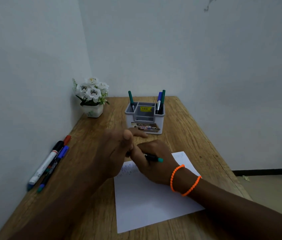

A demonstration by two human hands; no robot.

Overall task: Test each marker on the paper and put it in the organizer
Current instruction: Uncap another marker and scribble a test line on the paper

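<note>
Three markers already stand in the grey plastic organizer (144, 116); I read the right hand (154, 161) gripping a black green-ended marker (154, 157) over the scribbled white paper sheet (154, 201), left hand (114, 151) loosely spread at its tip, holding nothing I can make out. Step looks like uncapping or recapping, can't tell which; next is getting it into the organizer, with several markers (50, 161) waiting at the wooden table's (197, 135) left edge.
</note>
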